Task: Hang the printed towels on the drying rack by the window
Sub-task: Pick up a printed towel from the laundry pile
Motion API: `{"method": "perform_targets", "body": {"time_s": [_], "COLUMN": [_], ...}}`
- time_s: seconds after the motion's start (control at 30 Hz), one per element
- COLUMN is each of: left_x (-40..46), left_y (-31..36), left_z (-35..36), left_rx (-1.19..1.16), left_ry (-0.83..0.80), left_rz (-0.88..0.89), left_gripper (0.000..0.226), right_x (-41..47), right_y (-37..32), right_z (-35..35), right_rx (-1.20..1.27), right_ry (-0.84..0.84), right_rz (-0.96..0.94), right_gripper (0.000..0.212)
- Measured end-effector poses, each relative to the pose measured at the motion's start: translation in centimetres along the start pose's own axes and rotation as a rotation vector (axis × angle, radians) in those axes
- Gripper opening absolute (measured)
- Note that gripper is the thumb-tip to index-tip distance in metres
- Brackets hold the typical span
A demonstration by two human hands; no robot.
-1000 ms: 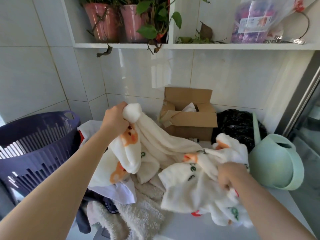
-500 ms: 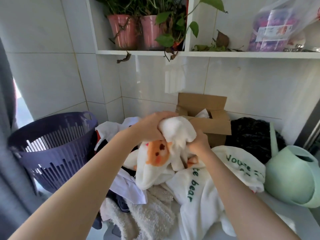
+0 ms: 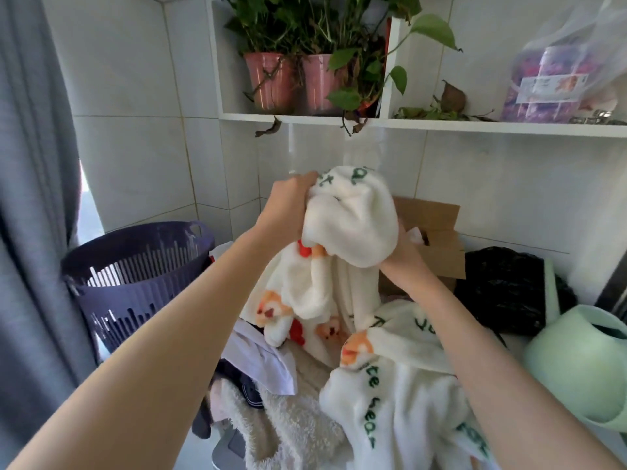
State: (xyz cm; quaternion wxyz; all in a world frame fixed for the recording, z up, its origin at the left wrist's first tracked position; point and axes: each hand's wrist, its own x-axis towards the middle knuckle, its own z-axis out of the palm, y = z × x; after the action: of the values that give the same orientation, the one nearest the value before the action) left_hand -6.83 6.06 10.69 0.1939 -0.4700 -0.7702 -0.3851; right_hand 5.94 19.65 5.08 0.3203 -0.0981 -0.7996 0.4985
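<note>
— What have I got hold of?

— A printed towel (image 3: 353, 218), cream and fleecy, bunched into a fat wad at the top, with green lettering across the crown and orange-and-red cartoon animals on the part hanging below. I hold it raised above the laundry pile (image 3: 291, 425), in front of the tiled wall and under the white shelf (image 3: 475, 125) with the pink plant pots (image 3: 271, 81).

— And the second one?

— Another printed towel (image 3: 400, 395) of the same cream fleece lies crumpled on the counter, under my right forearm, green words and an orange face showing on its folds. (The lower tail of the raised one drapes down to meet it; whether they are separate pieces there I cannot tell.)

— How are the hands set?

— My left hand (image 3: 288, 212) is fisted on the upper left edge of the wad, knuckles up, fingers curled tight into the cloth, arm reaching in long from the lower left. My right hand (image 3: 400, 252) is clamped on the wad's lower right side; most of it is buried behind the fabric, so only the wrist and the heel of the hand show.

— What sits around it?

— A dark purple laundry basket (image 3: 135, 273) to the left, a cardboard box (image 3: 437, 232) just behind the towel, a pale green watering can (image 3: 576, 361) at the right.
</note>
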Motion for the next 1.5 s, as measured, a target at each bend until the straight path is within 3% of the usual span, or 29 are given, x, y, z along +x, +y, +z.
{"method": "perform_targets", "body": {"time_s": [0.07, 0.13, 0.17, 0.27, 0.33, 0.43, 0.5, 0.57, 0.63, 0.67, 0.73, 0.8, 0.87, 0.93, 1.1, 1.23, 1.33, 1.43, 1.5], "left_x": [-0.4, -0.7, -0.8, -2.1, -3.2, -4.6, -5.1, -5.4, -5.7, -5.9, -6.8, -7.6, -9.1, -9.7, -14.4, -20.0, -25.6, -31.3, -34.3], "left_y": [0.3, 0.1, 0.2, 0.2, 0.3, 0.1, 0.3, 0.7, 1.3, 1.7, 2.0, 1.9, 0.9, -0.1, -2.0, -1.4, -0.8, 0.3, 0.8], "left_z": [-0.5, -1.0, -1.2, -1.8, -1.9, -2.0, -2.1, -2.4, -2.9, -3.5, -5.1, -6.7, -9.4, -11.7, -20.6, -27.3, -33.0, -38.3, -41.0], "left_rx": [0.020, 0.035, -0.014, -0.053, 0.044, 0.221, 0.253, 0.251, 0.249, 0.257, 0.272, 0.286, 0.339, 0.346, 0.300, 0.422, 0.635, 0.704, 0.738], "left_ry": [0.071, 0.098, 0.101, 0.091, 0.066, -0.006, -0.032, -0.026, -0.001, 0.006, 0.018, 0.038, 0.072, 0.140, 0.286, 0.313, 0.447, 0.587, 0.579], "left_rz": [0.022, 0.034, 0.016, 0.004, -0.002, 0.057, 0.045, 0.057, 0.117, 0.151, 0.186, 0.189, 0.142, 0.035, -0.248, -0.301, -0.377, -0.476, -0.520], "left_gripper": [0.007, 0.003, 0.004, 0.018, 0.018, 0.023, 0.032, 0.033, 0.030, 0.028, 0.025, 0.022, 0.022, 0.028, 0.025, 0.042, 0.020, 0.014, 0.012], "right_x": [-2.9, -6.0, -7.2, -9.0, -9.1, -8.0, -6.8, -5.1, -4.0, -3.6, -3.7, -4.1, -3.8, -3.0, -2.9, -5.0, -8.4, -12.2, -14.5], "right_y": [3.5, 7.3, 8.7, 10.8, 10.8, 9.2, 7.7, 5.5, 3.1, 2.4, 1.2, 0.7, -0.6, -2.4, -10.7, -15.5, -18.2, -20.0, -20.9], "right_z": [0.5, 0.7, 0.7, 0.0, -1.5, -3.6, -4.0, -2.9, -0.8, 0.6, 3.3, 5.0, 7.3, 8.2, 13.0, 18.1, 22.7, 27.7, 30.1], "right_rx": [-0.347, -0.823, -0.965, -1.260, -1.318, -1.142, -0.966, -0.932, -0.706, -0.579, -0.483, -0.545, -0.662, -0.560, -0.253, -0.084, 0.017, 0.047, 0.020], "right_ry": [-0.188, -0.364, -0.393, -0.237, -0.074, 0.081, 0.018, -0.133, -0.230, -0.285, -0.313, -0.266, -0.180, 0.012, 0.110, 0.028, -0.027, -0.077, -0.138], "right_rz": [0.254, 0.453, 0.511, 0.460, 0.501, 0.622, 0.661, 0.495, 0.270, 0.161, 0.106, 0.073, -0.038, -0.005, -0.177, -0.258, -0.276, -0.257, -0.238], "right_gripper": [0.086, 0.103, 0.097, 0.034, 0.024, 0.027, 0.060, 0.096, 0.104, 0.095, 0.046, 0.039, 0.016, 0.021, 0.021, 0.025, 0.027, 0.028, 0.025]}}
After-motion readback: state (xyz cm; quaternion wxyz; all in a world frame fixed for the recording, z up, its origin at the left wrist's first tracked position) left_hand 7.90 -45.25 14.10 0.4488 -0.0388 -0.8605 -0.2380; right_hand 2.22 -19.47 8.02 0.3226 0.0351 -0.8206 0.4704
